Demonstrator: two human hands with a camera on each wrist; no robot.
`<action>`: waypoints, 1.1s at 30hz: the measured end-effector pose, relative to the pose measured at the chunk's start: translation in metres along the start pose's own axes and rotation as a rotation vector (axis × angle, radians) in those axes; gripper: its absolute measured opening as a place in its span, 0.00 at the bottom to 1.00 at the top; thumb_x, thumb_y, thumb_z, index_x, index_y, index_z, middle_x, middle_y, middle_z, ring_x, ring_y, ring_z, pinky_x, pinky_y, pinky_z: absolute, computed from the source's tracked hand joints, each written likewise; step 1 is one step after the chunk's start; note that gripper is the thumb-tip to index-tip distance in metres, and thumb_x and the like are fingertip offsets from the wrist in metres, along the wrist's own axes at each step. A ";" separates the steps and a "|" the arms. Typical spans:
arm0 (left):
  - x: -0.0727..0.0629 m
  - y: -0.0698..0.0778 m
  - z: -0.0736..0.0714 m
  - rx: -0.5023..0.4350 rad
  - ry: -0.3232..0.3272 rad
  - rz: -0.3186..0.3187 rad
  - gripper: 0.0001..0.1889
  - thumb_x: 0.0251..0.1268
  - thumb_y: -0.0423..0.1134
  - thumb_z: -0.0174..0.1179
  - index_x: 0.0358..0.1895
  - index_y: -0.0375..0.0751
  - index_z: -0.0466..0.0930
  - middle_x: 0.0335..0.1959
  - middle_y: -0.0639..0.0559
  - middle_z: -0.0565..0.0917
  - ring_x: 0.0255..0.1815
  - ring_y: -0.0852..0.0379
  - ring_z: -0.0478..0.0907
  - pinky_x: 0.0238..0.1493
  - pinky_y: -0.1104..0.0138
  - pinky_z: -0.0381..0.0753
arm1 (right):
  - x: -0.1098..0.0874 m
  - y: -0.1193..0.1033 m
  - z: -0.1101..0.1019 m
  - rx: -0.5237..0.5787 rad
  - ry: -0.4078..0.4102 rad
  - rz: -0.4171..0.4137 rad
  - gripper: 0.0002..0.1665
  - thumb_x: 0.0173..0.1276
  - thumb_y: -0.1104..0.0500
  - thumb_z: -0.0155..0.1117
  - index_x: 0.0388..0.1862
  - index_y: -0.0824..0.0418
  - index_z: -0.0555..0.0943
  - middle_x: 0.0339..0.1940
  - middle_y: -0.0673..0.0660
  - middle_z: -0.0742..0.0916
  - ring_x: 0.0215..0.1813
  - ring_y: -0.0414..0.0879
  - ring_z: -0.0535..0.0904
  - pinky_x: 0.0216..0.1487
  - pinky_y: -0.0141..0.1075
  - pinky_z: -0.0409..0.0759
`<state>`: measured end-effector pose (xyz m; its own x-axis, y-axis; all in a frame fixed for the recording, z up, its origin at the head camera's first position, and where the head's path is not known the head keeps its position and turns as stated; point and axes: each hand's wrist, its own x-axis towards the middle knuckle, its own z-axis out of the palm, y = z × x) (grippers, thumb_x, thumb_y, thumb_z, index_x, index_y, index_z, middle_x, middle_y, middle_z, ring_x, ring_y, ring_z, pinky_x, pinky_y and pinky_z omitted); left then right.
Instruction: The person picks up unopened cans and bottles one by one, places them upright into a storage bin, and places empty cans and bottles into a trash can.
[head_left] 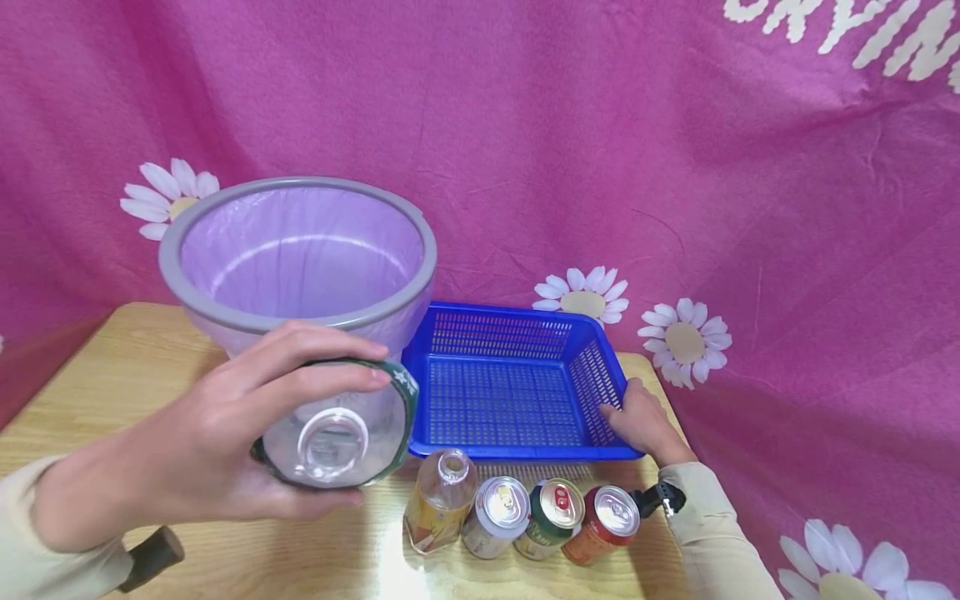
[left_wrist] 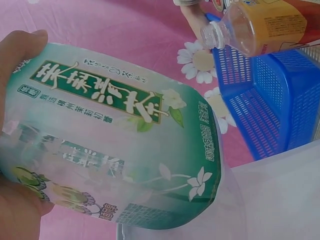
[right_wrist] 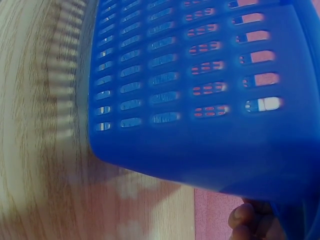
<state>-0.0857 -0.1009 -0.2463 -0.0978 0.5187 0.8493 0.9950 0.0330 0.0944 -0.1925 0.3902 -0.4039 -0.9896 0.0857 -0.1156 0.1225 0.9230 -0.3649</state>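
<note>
My left hand [head_left: 225,417] grips a clear plastic tea bottle [left_wrist: 115,145] round its sides, thumb below and fingers above. The bottle has a green and white label, and its base faces the head camera, just in front of the purple bin [head_left: 431,258]. At the right, my right hand [head_left: 647,423] holds the side rim of a blue plastic basket [head_left: 525,452], with the thumb over the inner edge. In the right wrist view, curled fingertips [right_wrist: 245,220] show under the basket's rim. The basket's slotted floor is bare.
In front of the basket stand a clear bottle with a yellow-orange label [head_left: 441,504], a white can [head_left: 497,517], a green can [head_left: 551,518] and a red can [head_left: 602,525] in a row. All rest on a wooden table [head_left: 315,558]. A pink flowered cloth [head_left: 510,150] hangs behind.
</note>
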 end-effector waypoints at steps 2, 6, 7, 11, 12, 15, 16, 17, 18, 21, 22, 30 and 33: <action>0.000 0.000 0.000 -0.004 0.001 0.003 0.37 0.47 0.46 0.83 0.59 0.27 0.80 0.59 0.34 0.82 0.63 0.47 0.78 0.74 0.71 0.70 | 0.000 0.000 0.000 -0.002 0.001 0.001 0.32 0.74 0.53 0.59 0.60 0.77 0.63 0.48 0.75 0.81 0.48 0.66 0.83 0.52 0.62 0.85; -0.002 -0.002 0.000 -0.012 0.006 0.006 0.40 0.43 0.45 0.84 0.60 0.28 0.80 0.60 0.34 0.82 0.62 0.47 0.79 0.73 0.69 0.72 | 0.000 0.001 0.001 -0.006 0.006 -0.001 0.31 0.73 0.52 0.59 0.59 0.77 0.64 0.47 0.75 0.82 0.47 0.65 0.83 0.51 0.61 0.85; -0.003 -0.003 -0.001 -0.015 0.007 0.004 0.41 0.42 0.45 0.85 0.60 0.28 0.80 0.60 0.34 0.82 0.62 0.46 0.79 0.73 0.68 0.72 | 0.000 0.001 0.001 -0.008 0.011 -0.002 0.31 0.73 0.52 0.59 0.59 0.77 0.64 0.47 0.75 0.82 0.47 0.65 0.83 0.50 0.61 0.84; -0.007 -0.008 -0.001 -0.023 0.009 0.006 0.44 0.37 0.44 0.86 0.61 0.28 0.80 0.62 0.33 0.81 0.62 0.44 0.80 0.71 0.64 0.76 | -0.002 -0.001 -0.001 -0.016 0.026 -0.006 0.32 0.72 0.52 0.60 0.58 0.78 0.65 0.45 0.75 0.82 0.46 0.66 0.83 0.49 0.61 0.84; -0.008 -0.008 -0.001 -0.025 0.007 0.007 0.44 0.36 0.45 0.87 0.61 0.28 0.80 0.62 0.33 0.81 0.62 0.43 0.80 0.70 0.63 0.76 | -0.002 -0.002 -0.001 -0.013 0.024 -0.004 0.32 0.72 0.52 0.60 0.58 0.78 0.65 0.46 0.75 0.82 0.46 0.66 0.83 0.49 0.61 0.84; -0.008 -0.009 -0.002 -0.030 0.001 0.003 0.45 0.36 0.45 0.87 0.62 0.28 0.79 0.63 0.33 0.81 0.62 0.43 0.79 0.71 0.62 0.76 | -0.002 -0.002 -0.002 -0.006 0.016 -0.001 0.32 0.72 0.53 0.60 0.59 0.78 0.64 0.46 0.76 0.82 0.46 0.66 0.83 0.49 0.61 0.85; -0.008 -0.009 -0.003 -0.033 -0.001 0.001 0.45 0.36 0.45 0.87 0.62 0.28 0.79 0.63 0.33 0.81 0.63 0.43 0.79 0.71 0.62 0.76 | -0.002 -0.002 -0.002 -0.003 0.014 0.000 0.32 0.72 0.53 0.60 0.59 0.78 0.64 0.47 0.76 0.82 0.46 0.66 0.83 0.49 0.61 0.85; -0.007 -0.008 -0.003 -0.035 -0.004 -0.001 0.45 0.36 0.45 0.87 0.62 0.28 0.79 0.63 0.33 0.81 0.63 0.43 0.79 0.71 0.62 0.75 | -0.002 -0.001 -0.002 -0.002 0.011 0.002 0.32 0.73 0.53 0.59 0.59 0.78 0.64 0.47 0.76 0.82 0.46 0.66 0.83 0.49 0.61 0.85; -0.007 -0.008 -0.003 -0.036 -0.005 -0.002 0.45 0.36 0.45 0.87 0.62 0.28 0.79 0.63 0.33 0.81 0.63 0.43 0.79 0.71 0.62 0.75 | -0.002 -0.001 -0.002 -0.001 0.009 0.005 0.32 0.73 0.52 0.59 0.60 0.78 0.64 0.47 0.76 0.82 0.47 0.66 0.83 0.50 0.60 0.85; -0.007 -0.008 -0.003 -0.041 -0.008 -0.004 0.45 0.35 0.45 0.87 0.62 0.28 0.79 0.63 0.33 0.81 0.62 0.43 0.79 0.70 0.61 0.76 | -0.001 0.000 0.000 0.001 0.006 0.010 0.32 0.73 0.52 0.59 0.60 0.77 0.64 0.48 0.75 0.82 0.46 0.65 0.84 0.50 0.59 0.85; -0.007 -0.008 -0.003 -0.042 -0.008 -0.004 0.45 0.35 0.45 0.87 0.62 0.28 0.79 0.63 0.33 0.81 0.62 0.43 0.79 0.70 0.61 0.76 | -0.001 0.000 0.000 0.000 0.007 0.012 0.32 0.73 0.52 0.59 0.60 0.77 0.64 0.48 0.74 0.82 0.46 0.64 0.84 0.50 0.59 0.86; -0.006 -0.008 0.000 -0.037 0.011 0.030 0.46 0.35 0.46 0.87 0.61 0.28 0.80 0.62 0.32 0.81 0.62 0.41 0.80 0.68 0.58 0.77 | 0.001 0.001 0.001 -0.007 0.014 0.001 0.31 0.73 0.52 0.59 0.59 0.77 0.64 0.47 0.74 0.82 0.46 0.64 0.83 0.50 0.59 0.85; -0.005 -0.007 0.000 -0.039 0.016 0.039 0.45 0.34 0.46 0.87 0.61 0.28 0.80 0.62 0.32 0.81 0.61 0.41 0.81 0.68 0.58 0.78 | 0.001 0.001 0.001 0.000 0.001 0.013 0.32 0.74 0.53 0.58 0.61 0.77 0.63 0.48 0.75 0.81 0.47 0.64 0.83 0.51 0.60 0.85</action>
<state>-0.0925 -0.1040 -0.2506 -0.0596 0.5051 0.8610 0.9965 -0.0205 0.0810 -0.1934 0.3908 -0.4057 -0.9880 0.0982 -0.1192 0.1355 0.9218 -0.3633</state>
